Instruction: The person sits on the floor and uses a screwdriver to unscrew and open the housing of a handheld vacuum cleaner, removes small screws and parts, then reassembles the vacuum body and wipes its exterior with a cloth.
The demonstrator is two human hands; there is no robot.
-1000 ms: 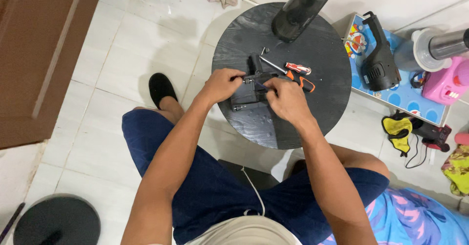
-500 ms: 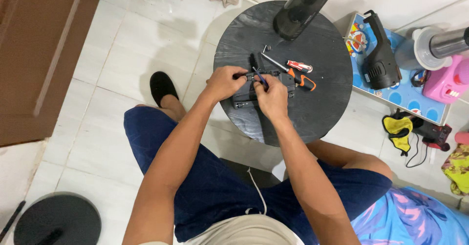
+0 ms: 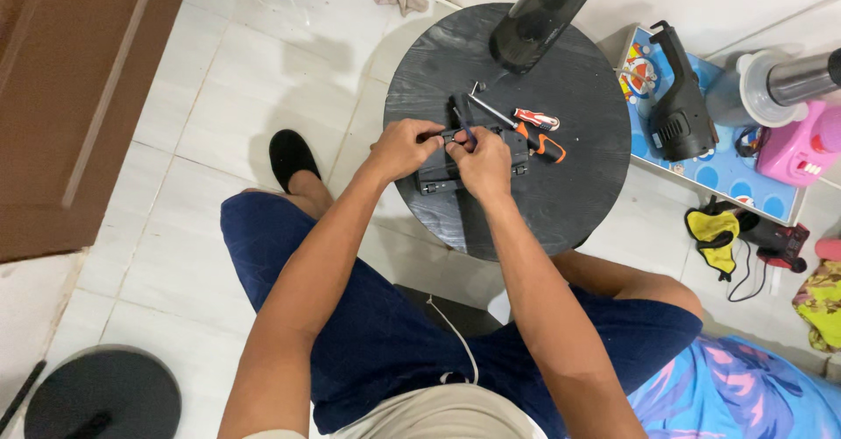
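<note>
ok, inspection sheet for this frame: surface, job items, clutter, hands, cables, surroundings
Surface: round black wooden table on white tiled floor.
Job's things: small flat black rectangular device under both hands; a thin dark tool at it, which hand holds it unclear.
Clutter: orange-handled screwdriver, red-and-white screwdriver, tall dark cylinder at the table's far edge.
Grippers: left hand and right hand both on the device, grips hidden.
Cables: black cord on the floor at right.
Surroundings: brown wooden door, black handheld appliance on a blue mat, pink toy, black slipper.
</note>
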